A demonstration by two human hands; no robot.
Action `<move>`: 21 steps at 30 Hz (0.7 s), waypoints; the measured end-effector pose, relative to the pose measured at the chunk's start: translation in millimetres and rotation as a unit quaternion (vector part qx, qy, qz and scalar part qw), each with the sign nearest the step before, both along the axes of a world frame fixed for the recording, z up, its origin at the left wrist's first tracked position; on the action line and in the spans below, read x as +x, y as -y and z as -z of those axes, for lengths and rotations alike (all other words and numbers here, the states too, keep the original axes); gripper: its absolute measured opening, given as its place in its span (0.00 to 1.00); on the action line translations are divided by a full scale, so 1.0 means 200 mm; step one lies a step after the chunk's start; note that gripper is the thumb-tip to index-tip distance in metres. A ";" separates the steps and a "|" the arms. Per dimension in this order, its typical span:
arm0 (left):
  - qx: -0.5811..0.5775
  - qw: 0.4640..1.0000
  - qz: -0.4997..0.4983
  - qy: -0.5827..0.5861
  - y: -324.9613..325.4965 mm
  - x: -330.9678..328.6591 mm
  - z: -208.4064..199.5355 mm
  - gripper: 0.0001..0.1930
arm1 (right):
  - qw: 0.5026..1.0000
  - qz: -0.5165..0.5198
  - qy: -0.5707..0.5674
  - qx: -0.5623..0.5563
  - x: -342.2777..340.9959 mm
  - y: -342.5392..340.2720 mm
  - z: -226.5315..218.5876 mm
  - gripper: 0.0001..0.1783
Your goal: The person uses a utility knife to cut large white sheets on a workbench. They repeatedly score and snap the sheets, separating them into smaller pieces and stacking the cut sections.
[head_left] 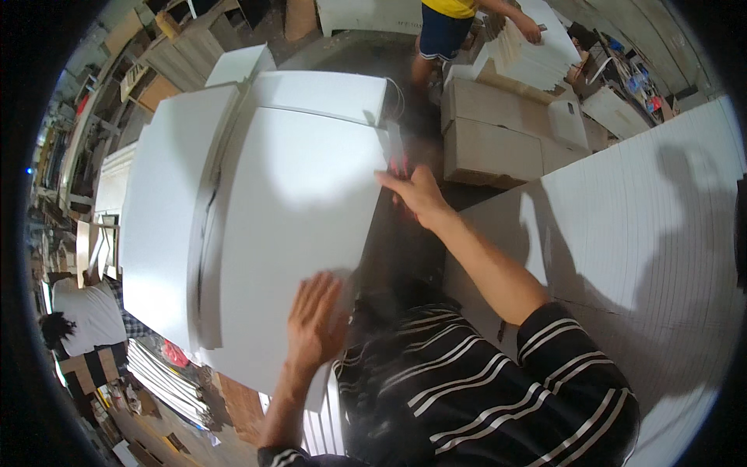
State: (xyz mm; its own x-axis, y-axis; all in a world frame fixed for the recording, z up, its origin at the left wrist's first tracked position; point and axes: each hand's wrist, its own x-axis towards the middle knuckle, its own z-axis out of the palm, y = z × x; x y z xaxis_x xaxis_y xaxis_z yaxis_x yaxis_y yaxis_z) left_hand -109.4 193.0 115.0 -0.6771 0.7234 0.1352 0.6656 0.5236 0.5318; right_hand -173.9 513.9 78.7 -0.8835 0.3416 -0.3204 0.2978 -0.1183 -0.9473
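A large white panel (303,233) lies on a stack in front of me. My left hand (315,323) rests flat on its near part, fingers stretched out and close together, holding nothing. At the panel's right edge, my right hand (420,194) is closed round a red object (400,166), with the thumb pointing left toward the panel. Only bits of this object show beside the fingers, so its kind cannot be made out. A white strip or board (319,97) stands across the panel's far end.
More white panels (175,210) are stacked to the left. A wide, lined white surface (622,257) spreads on my right, bearing shadows. Beyond are large boxes (498,136) with a pile of white boards (525,54), touched by another person's hand (529,31). Another person (89,311) is at far left.
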 end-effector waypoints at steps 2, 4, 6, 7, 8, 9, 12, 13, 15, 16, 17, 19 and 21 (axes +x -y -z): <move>-0.013 1.000 -0.012 -0.002 -0.12 -0.16 0.02 0.30 | 0.996 0.024 0.023 -0.080 0.10 0.02 -0.01 0.16; -0.015 0.999 -0.021 -0.040 -0.29 -0.38 0.05 0.31 | 0.975 0.076 0.039 -0.207 0.13 -0.03 -0.03 0.15; 0.006 0.996 -0.022 -0.086 -0.46 -0.59 0.08 0.29 | 0.964 0.126 0.058 -0.225 0.09 -0.11 -0.05 0.16; 0.029 0.993 -0.016 -0.117 -0.54 -0.69 0.09 0.28 | 0.958 0.152 0.059 -0.238 0.06 -0.16 -0.06 0.17; 0.028 0.991 -0.022 -0.127 -0.62 -0.79 0.09 0.26 | 0.945 0.174 0.088 -0.261 0.01 -0.18 -0.06 0.15; 0.035 0.989 -0.030 -0.140 -0.69 -0.87 0.09 0.24 | 0.943 0.163 0.111 -0.268 -0.03 -0.20 -0.06 0.15; 0.037 0.983 -0.045 -0.175 -0.82 -1.00 0.10 0.19 | 0.937 0.158 0.151 -0.273 -0.09 -0.20 -0.05 0.15; 0.023 0.984 -0.046 -0.169 -0.85 -1.02 0.10 0.19 | 0.931 0.153 0.159 -0.292 -0.10 -0.19 -0.05 0.15; 0.031 0.979 -0.043 -0.196 -0.87 -1.03 0.10 0.18 | 0.914 0.144 0.183 -0.333 -0.10 -0.20 -0.05 0.13; 0.028 0.980 -0.043 -0.191 -0.87 -1.02 0.10 0.18 | 0.918 0.127 0.199 -0.320 -0.11 -0.21 -0.06 0.12; 0.028 0.980 -0.050 -0.192 -0.87 -1.01 0.10 0.18 | 0.920 0.114 0.219 -0.306 -0.12 -0.23 -0.06 0.12; 0.029 0.982 -0.059 -0.179 -0.87 -1.00 0.09 0.17 | 0.937 0.066 0.215 -0.266 -0.17 -0.27 -0.10 0.11; 0.057 0.984 -0.058 -0.156 -0.86 -1.00 0.08 0.16 | 0.960 -0.003 0.174 -0.217 -0.19 -0.29 -0.17 0.11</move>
State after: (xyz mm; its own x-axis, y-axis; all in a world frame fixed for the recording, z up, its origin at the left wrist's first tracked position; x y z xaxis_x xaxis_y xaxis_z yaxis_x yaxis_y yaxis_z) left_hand -310.1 364.7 98.8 -0.6662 0.6116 0.4267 0.7457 0.5539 0.3703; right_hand -211.0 571.4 112.2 -0.6985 0.1035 -0.7081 0.5899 -0.4770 -0.6516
